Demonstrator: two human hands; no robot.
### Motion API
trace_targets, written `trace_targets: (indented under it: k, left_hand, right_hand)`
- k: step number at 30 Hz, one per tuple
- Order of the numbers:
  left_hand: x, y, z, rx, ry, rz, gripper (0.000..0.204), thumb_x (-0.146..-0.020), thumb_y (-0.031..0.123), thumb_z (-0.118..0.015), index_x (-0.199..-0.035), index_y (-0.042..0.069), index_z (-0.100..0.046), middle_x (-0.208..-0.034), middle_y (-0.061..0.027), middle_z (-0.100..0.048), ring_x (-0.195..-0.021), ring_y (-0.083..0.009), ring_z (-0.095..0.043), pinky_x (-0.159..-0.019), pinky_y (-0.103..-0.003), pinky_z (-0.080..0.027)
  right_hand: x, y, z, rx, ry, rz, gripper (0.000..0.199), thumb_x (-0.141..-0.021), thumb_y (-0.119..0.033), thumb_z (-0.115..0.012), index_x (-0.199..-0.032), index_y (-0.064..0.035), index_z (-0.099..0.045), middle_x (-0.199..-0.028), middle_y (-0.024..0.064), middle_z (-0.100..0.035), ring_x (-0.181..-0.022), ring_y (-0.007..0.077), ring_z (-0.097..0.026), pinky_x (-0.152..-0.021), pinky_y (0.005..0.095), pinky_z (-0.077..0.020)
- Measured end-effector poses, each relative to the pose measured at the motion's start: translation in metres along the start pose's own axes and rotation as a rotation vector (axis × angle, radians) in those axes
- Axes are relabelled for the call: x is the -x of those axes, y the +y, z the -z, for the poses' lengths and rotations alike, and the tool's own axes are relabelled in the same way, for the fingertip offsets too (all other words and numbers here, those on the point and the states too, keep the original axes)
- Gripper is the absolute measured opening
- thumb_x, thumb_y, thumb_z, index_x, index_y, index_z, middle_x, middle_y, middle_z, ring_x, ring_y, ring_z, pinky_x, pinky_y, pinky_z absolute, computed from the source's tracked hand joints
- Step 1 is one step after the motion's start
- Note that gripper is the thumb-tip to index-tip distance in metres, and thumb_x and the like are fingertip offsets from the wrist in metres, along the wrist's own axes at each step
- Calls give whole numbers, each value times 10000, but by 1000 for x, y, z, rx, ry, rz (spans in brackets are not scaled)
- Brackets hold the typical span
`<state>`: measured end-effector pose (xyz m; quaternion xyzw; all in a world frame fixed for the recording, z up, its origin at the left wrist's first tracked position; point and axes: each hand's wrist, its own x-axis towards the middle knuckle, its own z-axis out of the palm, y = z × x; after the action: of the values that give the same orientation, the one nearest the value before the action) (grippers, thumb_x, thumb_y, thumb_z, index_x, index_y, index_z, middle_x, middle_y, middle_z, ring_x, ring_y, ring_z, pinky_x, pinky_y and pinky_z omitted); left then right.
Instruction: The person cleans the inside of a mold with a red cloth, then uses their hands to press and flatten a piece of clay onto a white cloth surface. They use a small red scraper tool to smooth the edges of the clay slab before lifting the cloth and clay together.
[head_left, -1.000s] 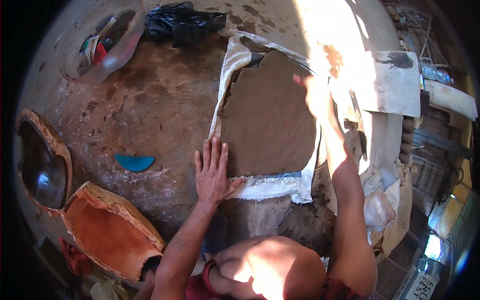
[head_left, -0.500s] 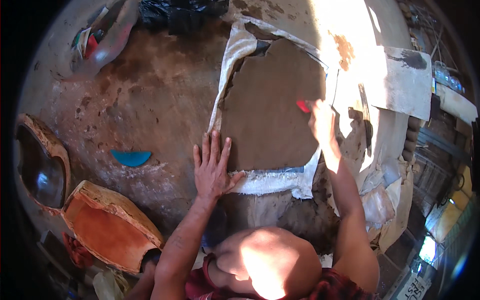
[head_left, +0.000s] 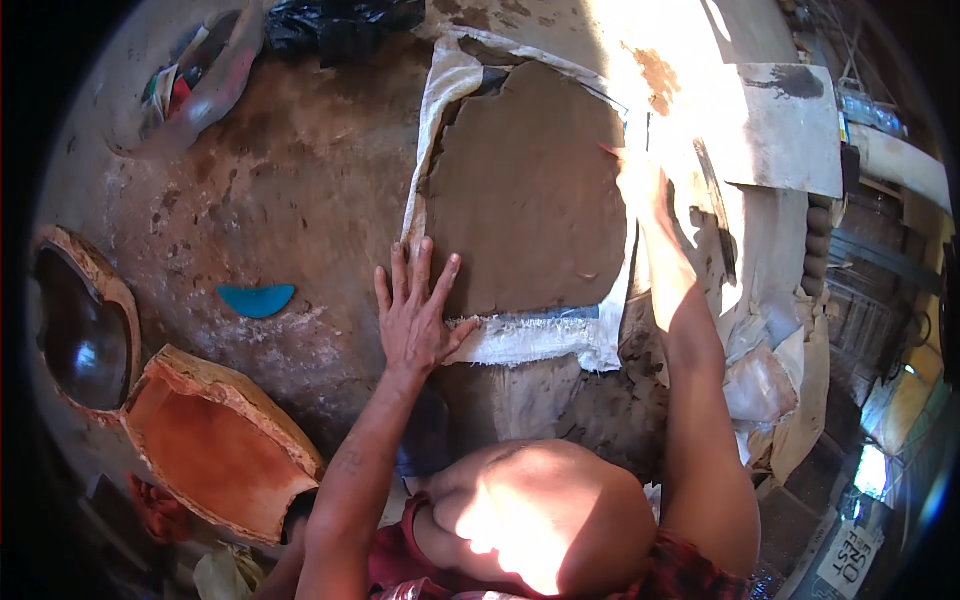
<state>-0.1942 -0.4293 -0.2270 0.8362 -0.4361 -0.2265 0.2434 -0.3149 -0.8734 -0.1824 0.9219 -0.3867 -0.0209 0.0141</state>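
A flat slab of brown wet clay (head_left: 530, 200) lies on a frayed white woven sheet (head_left: 530, 342). My left hand (head_left: 413, 315) rests with fingers spread at the slab's near left corner, its thumb on the sheet. By the far right edge of the slab, my right hand (head_left: 645, 185) is closed around a small red tool (head_left: 608, 150). Only its tip shows, touching or just above the clay; its kind I cannot make out. A small curl of clay (head_left: 588, 274) sits on the slab's near right part.
A blue half-moon piece (head_left: 256, 300) lies to the left. Beyond it stand a dark-lined mould (head_left: 90, 330) and an orange-lined mould (head_left: 215, 450). A plastic bag of odds and ends (head_left: 190, 90) is at the far left, black plastic (head_left: 340, 25) at the back. A pale board (head_left: 790, 130) lies right.
My right hand has moved away from me and rightward over the slab with the red tool. A curl of clay now shows on the surface. My left hand stays at the corner; the view has shifted slightly.
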Motion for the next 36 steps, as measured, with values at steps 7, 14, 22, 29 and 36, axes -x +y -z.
trace_targets:
  k: [7, 14, 22, 29, 36]
  left_hand:
    - [10, -7, 6, -80, -27, 12, 1035, -817, 727, -827, -1724, 388, -462, -1889, -78, -206, -1717, -472, -155, -1345, -718, -150]
    - [12, -6, 4, -62, -8, -21, 1052, -813, 715, -827, -1735, 385, -444, -1891, -81, -195, -1720, -467, -145, -1351, -713, -144]
    - [8, -10, 4, -13, 26, -10, 1148, -801, 685, -862, -1763, 264, -397, -1890, -129, -171, -1729, -441, -134, -1371, -671, -127]
    - [12, -12, -2, -63, 73, -23, 1145, -856, 754, -780, -1767, 189, -375, -1879, -148, -199, -1729, -436, -137, -1371, -666, -135]
    - [8, -3, -3, -71, 63, -50, 1132, -875, 757, -756, -1771, 186, -366, -1881, -144, -192, -1728, -440, -136, -1372, -664, -137]
  right_hand:
    - [117, -42, 1, -81, 106, 228, 238, -908, -11, -659, -1005, -169, -808, -903, 115, -644, -842, 418, -699, -719, 573, -578]
    - [231, -65, 15, -159, -55, 114, 278, -826, 40, -698, -1044, -107, -790, -925, 118, -669, -939, 390, -715, -770, 537, -617]
    - [222, -25, 1, -100, 50, -202, 171, -883, -116, -679, -1006, -77, -791, -857, 179, -737, -826, 423, -750, -748, 539, -620]
    - [239, -106, -9, -151, 11, -341, 227, -757, -64, -767, -982, -56, -791, -1030, 211, -757, -953, 474, -757, -896, 571, -615]
    - [253, -199, -6, -112, -42, -159, 171, -787, -24, -743, -954, -23, -779, -939, 171, -676, -928, 414, -726, -838, 540, -597]
